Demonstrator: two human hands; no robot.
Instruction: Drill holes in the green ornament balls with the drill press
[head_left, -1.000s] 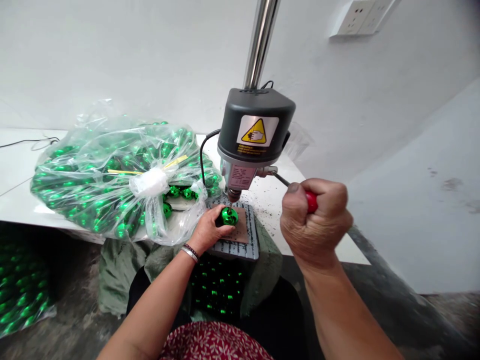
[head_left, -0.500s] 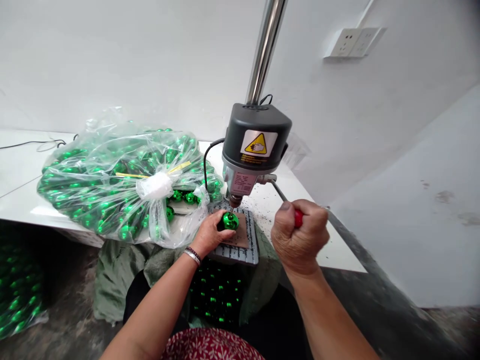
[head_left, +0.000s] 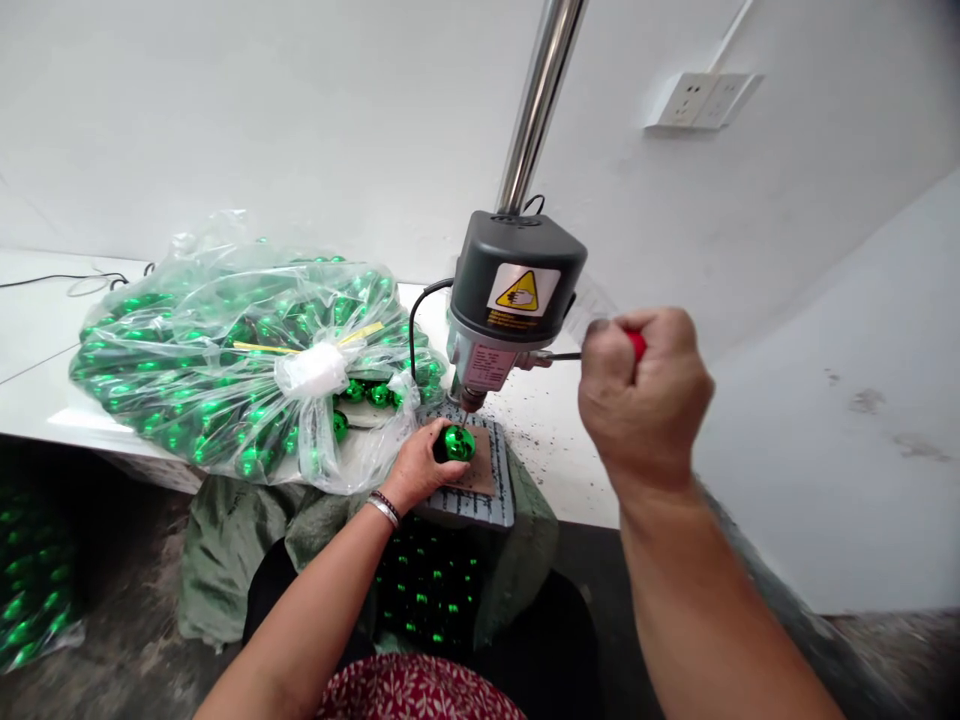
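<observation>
A shiny green ball (head_left: pixel 459 443) sits on a brown board (head_left: pixel 482 470) under the drill press (head_left: pixel 517 280). My left hand (head_left: pixel 421 465) grips the ball from its left side, thumb in front and fingers behind. The thin bit of the drill points down at the ball's top; whether it touches is too small to tell. Raised at the right, my right hand (head_left: pixel 645 400) is closed round the red knob (head_left: pixel 637 345) of the drill's lever (head_left: pixel 562 356).
A clear plastic bag (head_left: pixel 319 370) of green balls lies on the white table (head_left: pixel 574 480) at the left. More green balls show below the drill base (head_left: pixel 504 510) and at the lower left. Dark crumbs dot the table. A socket (head_left: pixel 701 100) is on the wall.
My right hand has moved up and to the right with the red knob, and the lever has swung up. My left hand and the ball have stayed nearly in place.
</observation>
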